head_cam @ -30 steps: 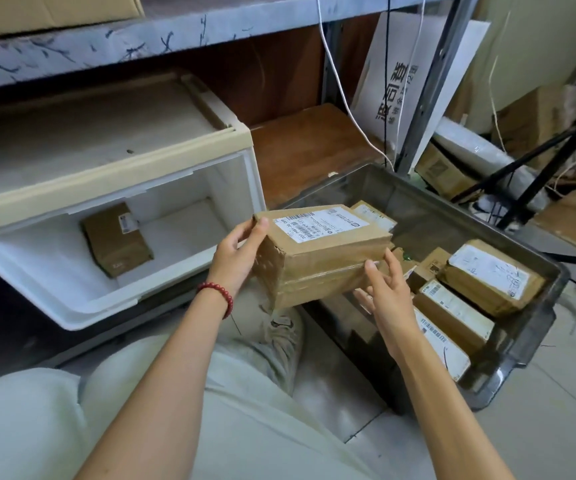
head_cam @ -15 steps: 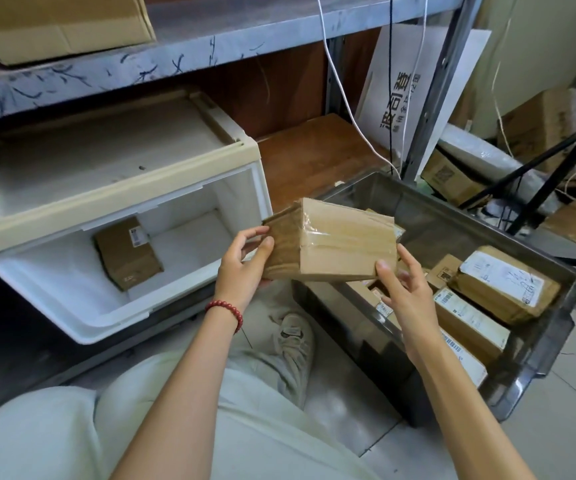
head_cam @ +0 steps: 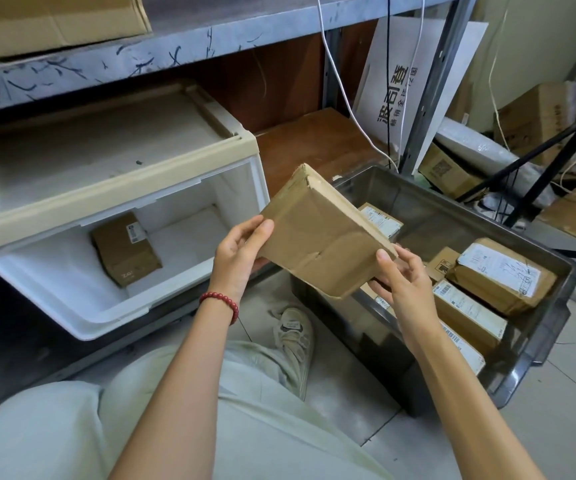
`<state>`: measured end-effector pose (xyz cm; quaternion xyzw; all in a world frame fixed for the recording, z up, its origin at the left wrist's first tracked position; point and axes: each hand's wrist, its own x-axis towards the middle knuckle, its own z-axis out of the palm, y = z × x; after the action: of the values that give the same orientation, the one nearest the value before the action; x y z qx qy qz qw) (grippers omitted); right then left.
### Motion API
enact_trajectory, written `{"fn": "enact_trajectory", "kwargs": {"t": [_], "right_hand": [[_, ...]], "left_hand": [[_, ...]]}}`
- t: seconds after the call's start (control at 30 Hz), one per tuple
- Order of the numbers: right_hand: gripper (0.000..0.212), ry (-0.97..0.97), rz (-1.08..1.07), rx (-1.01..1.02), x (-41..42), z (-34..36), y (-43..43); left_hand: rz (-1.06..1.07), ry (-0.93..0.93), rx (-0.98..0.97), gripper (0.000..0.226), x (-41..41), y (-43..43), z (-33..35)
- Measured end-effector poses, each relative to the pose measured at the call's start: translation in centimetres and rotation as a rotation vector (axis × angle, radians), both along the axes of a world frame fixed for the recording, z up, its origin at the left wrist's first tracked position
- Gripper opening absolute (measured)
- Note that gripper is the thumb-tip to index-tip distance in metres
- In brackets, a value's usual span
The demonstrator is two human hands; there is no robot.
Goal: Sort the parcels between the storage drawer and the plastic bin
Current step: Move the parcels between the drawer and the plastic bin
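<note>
A person's left hand (head_cam: 241, 251) and right hand (head_cam: 397, 282) grasp a flat, taped brown cardboard parcel (head_cam: 317, 233), tilted between the white plastic storage drawer (head_cam: 106, 306), holding one parcel, and the dark translucent plastic bin (head_cam: 539, 348), where several remain unsorted.

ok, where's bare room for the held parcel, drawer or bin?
Drawer: bare white floor right of its lone parcel, up to the right wall. Bin: a bare strip along the far wall; the rest is crowded with labelled parcels.
</note>
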<state>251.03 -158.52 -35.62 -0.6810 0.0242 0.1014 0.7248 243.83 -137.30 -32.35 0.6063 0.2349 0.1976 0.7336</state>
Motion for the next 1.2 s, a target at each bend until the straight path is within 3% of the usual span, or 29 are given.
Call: {"fn": "enact_trajectory", "kwargs": {"t": [0.23, 0.43, 0.57, 0.8, 0.97, 1.03, 1.2], "right_hand": [[0.046, -0.027, -0.032, 0.004, -0.1, 0.5, 0.2], [0.038, -0.104, 0.03, -0.026, -0.3, 0.5, 0.1], [0.04, -0.156, 0.049, -0.078, -0.3, 0.5, 0.2], [0.03, -0.126, 0.076, -0.033, -0.4, 0.2, 0.1], [0.025, -0.046, 0.005, 0.014, -0.2, 0.4, 0.3], [0.028, -0.04, -0.018, 0.005, -0.1, 0.3, 0.1], [0.037, -0.087, -0.007, -0.04, -0.1, 0.1, -0.9]], "left_hand": [[0.043, -0.023, 0.05, 0.038, 0.0, 0.1, 0.0], [0.151, 0.074, 0.156, 0.047, -0.3, 0.6, -0.2], [0.164, 0.143, 0.225, 0.034, -0.4, 0.6, -0.1], [0.12, 0.184, 0.304, 0.039, -0.6, 0.4, 0.0], [0.029, 0.102, 0.255, 0.048, -0.7, -0.3, 0.5], [-0.007, 0.069, 0.243, 0.061, -0.6, -0.4, 0.4], [-0.06, 0.105, 0.35, 0.081, 0.0, -0.7, 0.7]]}}
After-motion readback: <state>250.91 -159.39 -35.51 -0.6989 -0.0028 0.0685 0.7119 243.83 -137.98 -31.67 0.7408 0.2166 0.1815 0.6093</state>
